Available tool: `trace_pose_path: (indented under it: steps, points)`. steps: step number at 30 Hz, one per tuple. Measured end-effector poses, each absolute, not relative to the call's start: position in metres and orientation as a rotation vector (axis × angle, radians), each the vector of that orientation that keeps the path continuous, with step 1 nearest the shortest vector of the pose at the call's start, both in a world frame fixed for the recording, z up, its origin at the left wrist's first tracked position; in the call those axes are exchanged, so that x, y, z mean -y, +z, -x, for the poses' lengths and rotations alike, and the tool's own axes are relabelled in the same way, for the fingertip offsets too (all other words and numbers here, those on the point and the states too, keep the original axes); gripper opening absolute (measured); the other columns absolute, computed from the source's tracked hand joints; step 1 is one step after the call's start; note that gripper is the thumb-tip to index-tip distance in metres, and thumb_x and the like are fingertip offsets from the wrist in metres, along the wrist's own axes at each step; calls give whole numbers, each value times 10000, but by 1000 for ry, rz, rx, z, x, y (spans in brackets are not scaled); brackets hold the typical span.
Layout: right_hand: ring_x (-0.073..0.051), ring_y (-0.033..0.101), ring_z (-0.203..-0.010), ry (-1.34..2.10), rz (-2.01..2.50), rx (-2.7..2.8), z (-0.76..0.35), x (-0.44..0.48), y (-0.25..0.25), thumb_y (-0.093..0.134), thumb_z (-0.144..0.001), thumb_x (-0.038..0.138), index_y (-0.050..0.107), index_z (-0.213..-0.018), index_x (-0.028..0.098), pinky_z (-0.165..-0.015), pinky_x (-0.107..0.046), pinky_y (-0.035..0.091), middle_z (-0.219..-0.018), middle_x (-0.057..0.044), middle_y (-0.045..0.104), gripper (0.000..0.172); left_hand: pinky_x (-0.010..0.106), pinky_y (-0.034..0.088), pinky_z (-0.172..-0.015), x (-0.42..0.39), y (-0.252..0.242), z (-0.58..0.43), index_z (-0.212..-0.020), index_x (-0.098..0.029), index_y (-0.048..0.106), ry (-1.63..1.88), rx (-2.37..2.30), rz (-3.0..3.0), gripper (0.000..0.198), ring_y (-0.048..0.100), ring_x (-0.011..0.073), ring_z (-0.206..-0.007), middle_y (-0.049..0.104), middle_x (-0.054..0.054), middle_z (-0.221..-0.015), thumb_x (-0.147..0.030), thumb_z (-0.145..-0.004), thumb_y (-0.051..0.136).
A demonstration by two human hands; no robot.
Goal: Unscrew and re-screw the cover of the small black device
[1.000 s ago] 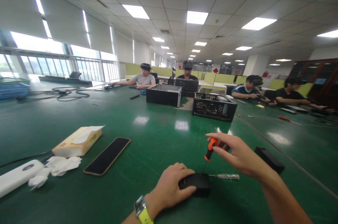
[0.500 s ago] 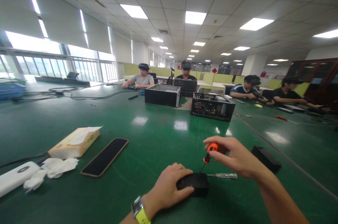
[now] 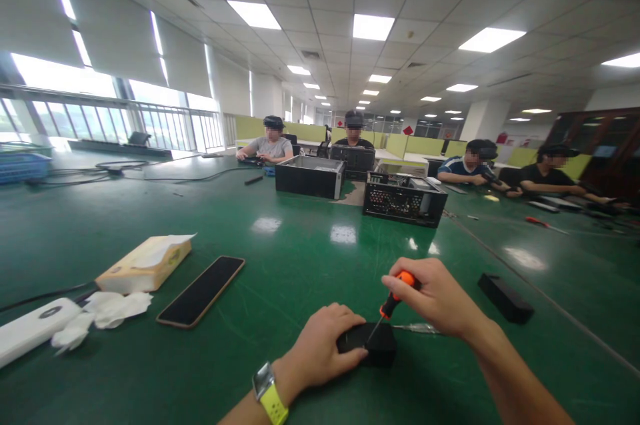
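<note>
A small black box (image 3: 381,347) lies on the green table in front of me. My left hand (image 3: 327,341) grips it from the left, thumb along the near side and fingers over the far side. My right hand (image 3: 433,291) is closed around the handle of an orange and black screwdriver (image 3: 391,305). The screwdriver leans, its tip on the top of the box close to my left thumb. Just behind the box lies a second screwdriver with a clear handle (image 3: 421,328), partly covered by my right hand. Another long black block (image 3: 506,298) rests to the right of my right hand.
A phone (image 3: 203,291), a tissue pack (image 3: 145,265), crumpled tissues (image 3: 113,309) and a white device (image 3: 37,328) lie at left. Two open computer cases (image 3: 307,178) (image 3: 404,201) stand farther back. Several people sit beyond. A red screwdriver (image 3: 537,221) lies far right.
The screwdriver tip has moved from the far edge of the box's top toward its near side, by my left thumb. The screwdriver now leans more. My left hand keeps its hold.
</note>
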State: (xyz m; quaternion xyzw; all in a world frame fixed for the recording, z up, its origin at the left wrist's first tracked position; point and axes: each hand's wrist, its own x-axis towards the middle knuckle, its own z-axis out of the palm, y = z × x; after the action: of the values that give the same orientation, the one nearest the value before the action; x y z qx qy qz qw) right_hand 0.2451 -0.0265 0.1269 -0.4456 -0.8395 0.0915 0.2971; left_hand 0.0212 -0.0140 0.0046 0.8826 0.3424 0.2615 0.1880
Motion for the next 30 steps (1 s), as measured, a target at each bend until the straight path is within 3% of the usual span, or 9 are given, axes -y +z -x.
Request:
trace_pose_path:
  steps: [30]
  points:
    - [-132, 573, -612, 293, 1138, 2260, -247, 24, 128, 531, -954, 398, 639, -757, 193, -614, -254, 388, -664, 22, 644, 305, 317, 470, -836, 14, 5, -21, -1164, -236, 637, 722, -963, -2475, 364, 592, 235, -948, 664, 38, -1044, -324, -820, 719]
